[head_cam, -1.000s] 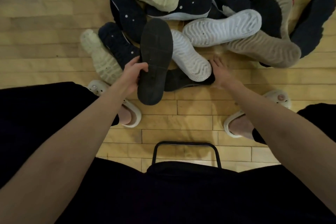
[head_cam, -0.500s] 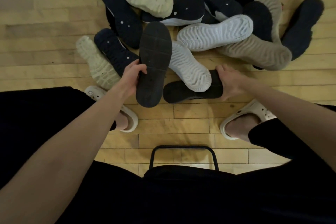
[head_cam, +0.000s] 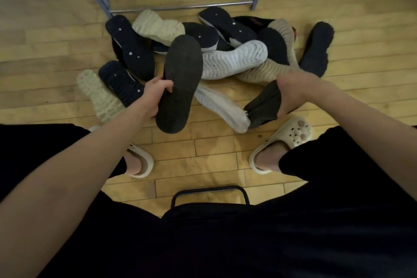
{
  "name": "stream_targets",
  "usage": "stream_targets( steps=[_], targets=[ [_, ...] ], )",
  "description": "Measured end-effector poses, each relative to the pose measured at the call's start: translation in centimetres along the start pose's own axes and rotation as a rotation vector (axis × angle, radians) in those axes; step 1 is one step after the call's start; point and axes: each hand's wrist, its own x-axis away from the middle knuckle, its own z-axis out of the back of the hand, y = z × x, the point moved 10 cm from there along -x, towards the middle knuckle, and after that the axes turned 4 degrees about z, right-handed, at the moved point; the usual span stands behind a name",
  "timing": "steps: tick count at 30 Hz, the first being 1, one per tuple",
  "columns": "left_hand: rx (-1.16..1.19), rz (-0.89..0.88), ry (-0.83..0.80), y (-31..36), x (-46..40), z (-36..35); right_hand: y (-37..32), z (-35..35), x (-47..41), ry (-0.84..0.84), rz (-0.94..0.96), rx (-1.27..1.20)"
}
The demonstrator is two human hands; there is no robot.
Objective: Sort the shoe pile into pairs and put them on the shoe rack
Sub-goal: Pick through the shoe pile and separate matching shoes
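My left hand [head_cam: 155,92] grips a black flat-soled shoe [head_cam: 180,83], sole up, lifted over the near side of the shoe pile [head_cam: 234,61]. Out to the right, my right hand [head_cam: 291,90] holds a second black shoe [head_cam: 264,106] by its heel end, raised off the floor with the toe hanging down. A white ribbed-sole shoe [head_cam: 221,108] lies between the two. Navy, cream, white and beige shoes lie sole up in the pile. The grey metal shoe rack [head_cam: 180,4] stands just behind it, and no shoes show on the part in view.
I sit on a chair with a black metal frame [head_cam: 209,194]. My feet in cream clogs [head_cam: 291,140] rest on the wooden floor [head_cam: 45,29] on either side, close to the pile. A lone dark shoe [head_cam: 316,49] lies at the pile's right edge.
My right hand has pulled the second black shoe out from under the white shoe and lifted it to the right. The view has tilted up, showing the rack.
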Motion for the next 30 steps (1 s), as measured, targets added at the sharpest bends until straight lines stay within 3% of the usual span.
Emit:
stream_targets(
  steps=[5, 8, 14, 21, 24, 27, 30],
  targets=[
    [0.027, -0.022, 0.026, 1.1, 1.0, -1.2, 2.3, 4.5, 3.6, 0.325, -0.126, 0.100],
    [0.075, -0.064, 0.018, 1.8, 1.5, -0.7, 2.1, 6.3, 4.3, 0.456, -0.040, 0.098],
    [0.153, -0.133, 0.049, 2.9, 2.4, 2.3, -1.6, 5.6, 2.7, 0.410, 0.247, -0.178],
    [0.176, -0.111, 0.069, 1.8, 1.5, 5.9, -3.4, 6.3, -0.8, 0.416, 0.369, -0.374],
    [0.196, -0.086, 0.065, 1.1, 0.6, 6.6, -3.6, 6.9, -2.5, 0.351, 0.366, -0.466],
    [0.206, -0.062, 0.072, 1.0, -0.5, 7.0, -4.0, 7.5, -4.8, 0.245, 0.246, -0.534],
    [0.199, -0.063, 0.068, 1.4, -1.6, 6.9, -4.9, 9.6, -6.1, 0.201, 0.134, -0.381]
  ],
)
